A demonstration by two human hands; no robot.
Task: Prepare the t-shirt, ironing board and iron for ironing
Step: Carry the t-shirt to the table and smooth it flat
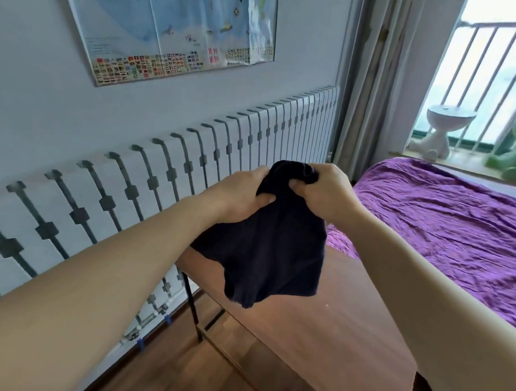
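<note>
Step in hand: t-shirt (272,250) held up over the board (349,319), not yet laid out.
The left hand (245,194) and right hand (325,190) each grip the bunched top of the dark cloth, fingers curled in. Whether the hem touches the board cannot be told. The next move calls for spreading it flat. No iron is in view, collar and sleeves are indistinct, and the board's near end is cut off.
</note>
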